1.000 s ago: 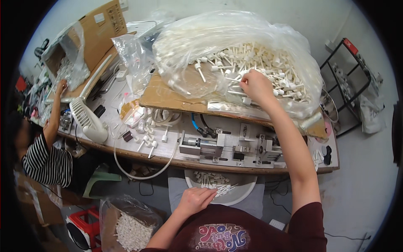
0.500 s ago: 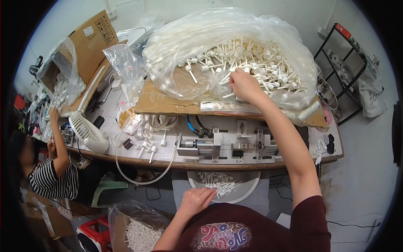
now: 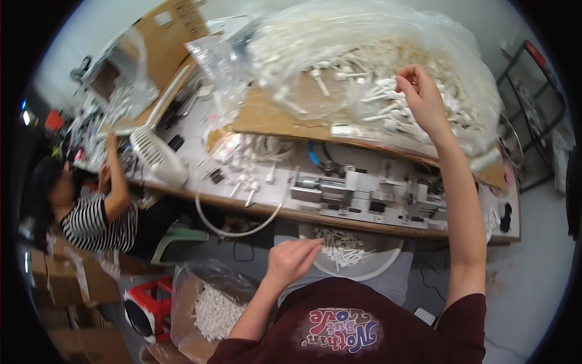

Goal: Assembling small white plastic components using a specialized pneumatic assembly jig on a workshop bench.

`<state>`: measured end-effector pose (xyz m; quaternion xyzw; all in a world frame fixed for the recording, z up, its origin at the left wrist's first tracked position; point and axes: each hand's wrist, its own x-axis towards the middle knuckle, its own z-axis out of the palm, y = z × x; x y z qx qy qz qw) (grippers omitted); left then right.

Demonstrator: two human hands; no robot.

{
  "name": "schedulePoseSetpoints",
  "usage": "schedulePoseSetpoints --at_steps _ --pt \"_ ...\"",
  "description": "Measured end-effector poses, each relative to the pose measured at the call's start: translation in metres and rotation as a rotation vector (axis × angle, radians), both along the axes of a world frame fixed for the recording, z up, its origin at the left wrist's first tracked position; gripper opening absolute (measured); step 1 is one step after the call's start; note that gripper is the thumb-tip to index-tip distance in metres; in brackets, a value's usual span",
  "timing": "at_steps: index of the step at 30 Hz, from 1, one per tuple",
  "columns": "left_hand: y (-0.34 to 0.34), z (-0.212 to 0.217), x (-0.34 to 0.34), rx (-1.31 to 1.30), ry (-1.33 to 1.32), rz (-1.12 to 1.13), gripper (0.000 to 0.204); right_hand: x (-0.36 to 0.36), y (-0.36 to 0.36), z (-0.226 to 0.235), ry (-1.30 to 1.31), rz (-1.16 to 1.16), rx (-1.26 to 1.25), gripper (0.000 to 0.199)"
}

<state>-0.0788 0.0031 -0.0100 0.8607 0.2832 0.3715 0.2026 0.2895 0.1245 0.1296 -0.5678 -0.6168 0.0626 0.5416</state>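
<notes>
My right hand (image 3: 422,102) is raised over a large heap of white plastic stick-like parts with wide round caps (image 3: 394,112). Its fingers curl toward the thumb; whether a part is between them is hidden by blur. The heap lies in a big clear plastic bag (image 3: 339,27), open toward me. Low in front of me, my left hand (image 3: 292,259) has its fingers pressed together at the left rim of a white basin (image 3: 388,262). Small white stick parts (image 3: 347,250) lie in that basin. What the left fingers hold, if anything, I cannot make out.
A metal clamping fixture (image 3: 370,197) stands on the bench below the cardboard (image 3: 285,118). Loose capped sticks (image 3: 251,189) and a white fan (image 3: 159,155) are left of it. A lined box of white parts (image 3: 215,312) sits lower left. A co-worker in stripes (image 3: 100,224) sits left.
The view has swung, so the bench appears tilted and shifted right. My right hand has drawn a little rightward over the heap, its fingers off the parts. My left hand stays by the basin.
</notes>
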Motion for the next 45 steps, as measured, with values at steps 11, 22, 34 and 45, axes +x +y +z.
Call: schedulePoseSetpoints --at_steps 11,22,34,45 --pt "-0.037 -0.021 0.019 -0.032 0.122 -0.21 0.02 0.073 -0.293 -0.06 0.921 -0.499 0.399 0.012" --pt "-0.029 -0.005 0.037 0.013 0.173 -0.266 0.018 0.173 -0.337 -0.157 0.621 -0.884 -0.231 0.029" --pt "-0.034 0.046 0.094 -0.512 -0.128 -0.399 0.062 -0.047 -0.277 -0.068 1.113 0.227 -0.504 0.006" --pt "-0.028 0.051 0.095 -0.65 -0.039 -0.211 0.022 -0.102 -0.249 -0.088 1.11 0.132 -0.35 0.02"
